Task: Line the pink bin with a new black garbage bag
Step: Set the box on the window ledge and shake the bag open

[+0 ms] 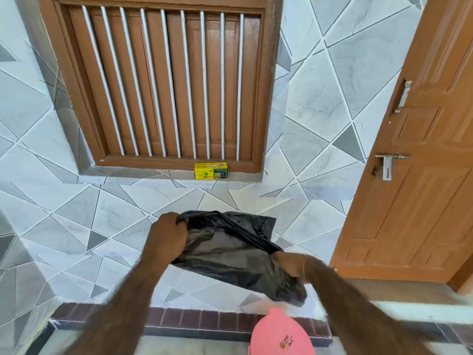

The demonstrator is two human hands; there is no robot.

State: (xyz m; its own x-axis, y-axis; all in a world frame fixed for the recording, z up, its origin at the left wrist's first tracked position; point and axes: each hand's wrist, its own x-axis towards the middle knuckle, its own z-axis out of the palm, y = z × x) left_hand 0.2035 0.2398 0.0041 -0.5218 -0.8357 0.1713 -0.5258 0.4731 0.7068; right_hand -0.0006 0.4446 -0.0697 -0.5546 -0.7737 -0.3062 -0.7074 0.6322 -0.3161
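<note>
Tiled wall (320, 103) with a grey-and-white geometric pattern fills most of the frame, with a dark brick-coloured skirting strip (194, 320) low down. Nearest the camera, at bottom centre-right, sits the pink bin (280, 334); only its rounded pink top shows, with a small mark on it, and whether that is a lid or an open rim cannot be told. Just above it hangs the black garbage bag (230, 254), held up in the air and not yet in the bin, its lower corner near the bin top. Left hand (170, 233) is closed in a fist on the bunched upper edge of the bag at centre frame. Right hand (290, 265) is blurred; it appears to grip the opposite edge, partly tucked in the plastic, though finger positions are unclear. Step in hand, by my reading: opening the bag mouth by pulling the two edges apart. Next move calls for a full spread of the mouth, then lowering it into the bin and folding the edge over the rim. Farther back, a yellow bin-bag box (210, 171) rests on the sill of a barred wooden window (163, 83). Wooden door (419, 155) stands at right.
</note>
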